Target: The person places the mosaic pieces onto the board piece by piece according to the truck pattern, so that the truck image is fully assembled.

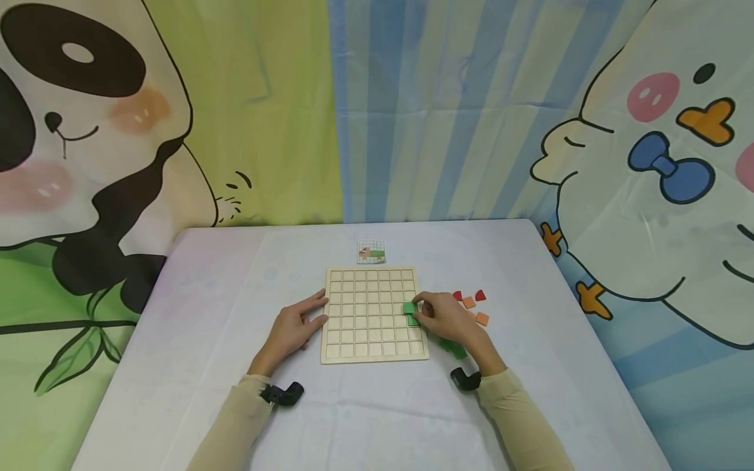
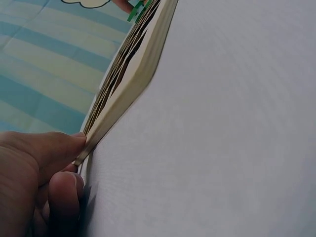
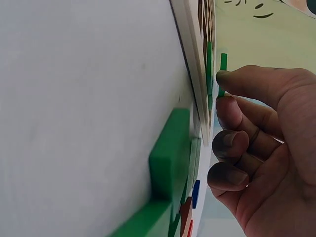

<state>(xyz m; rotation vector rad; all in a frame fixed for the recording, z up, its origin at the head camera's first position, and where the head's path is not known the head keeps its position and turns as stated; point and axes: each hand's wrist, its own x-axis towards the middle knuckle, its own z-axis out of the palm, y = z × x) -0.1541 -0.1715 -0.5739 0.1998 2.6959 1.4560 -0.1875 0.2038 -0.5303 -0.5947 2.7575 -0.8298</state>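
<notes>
My right hand pinches a small green square tile between thumb and finger, over the right side of the gridded wooden board. Just below the held tile, another green tile lies on the board near its right edge. My left hand rests at the board's left edge, fingertips touching the frame. In the left wrist view its upper digit lies against the rim of the board, and another bends below it.
Loose green pieces lie beside the board, under my right wrist. Beyond them are orange squares and red pieces; a blue piece shows in the right wrist view. A small picture card lies behind the board.
</notes>
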